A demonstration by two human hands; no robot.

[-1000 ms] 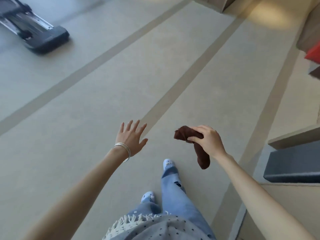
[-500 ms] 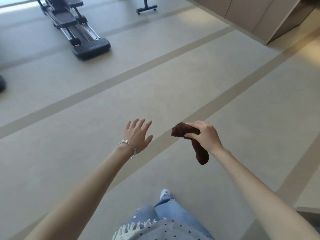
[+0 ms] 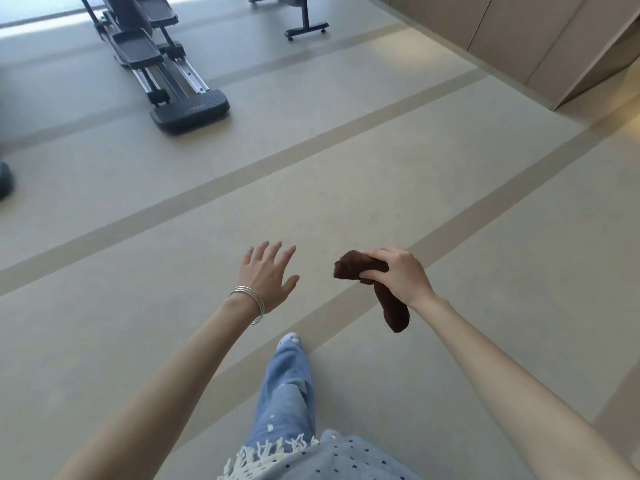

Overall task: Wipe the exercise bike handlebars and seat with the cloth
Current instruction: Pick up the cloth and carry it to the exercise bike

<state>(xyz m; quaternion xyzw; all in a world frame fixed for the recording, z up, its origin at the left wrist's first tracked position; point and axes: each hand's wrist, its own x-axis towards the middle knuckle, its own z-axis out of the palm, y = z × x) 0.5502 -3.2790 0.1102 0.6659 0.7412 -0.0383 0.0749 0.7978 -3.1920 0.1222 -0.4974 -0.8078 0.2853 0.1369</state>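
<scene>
I am walking across the floor [image 3: 381,174] with the cloth [image 3: 367,271] bunched in my right hand [image 3: 398,275], its fingers [image 3: 375,274] curled tight around the middle so one end pokes out toward my left and the other hangs down below my wrist. My left hand [image 3: 266,278] is empty, fingers spread wide, palm down. No handlebars or seat show yet; the nearest machine [image 3: 166,71] stands well ahead and to my left, its long rails pointing away from me, and a stand's foot [image 3: 306,29] lies farther off. I judge nothing is wiped yet, and my right hand should reach first.
</scene>
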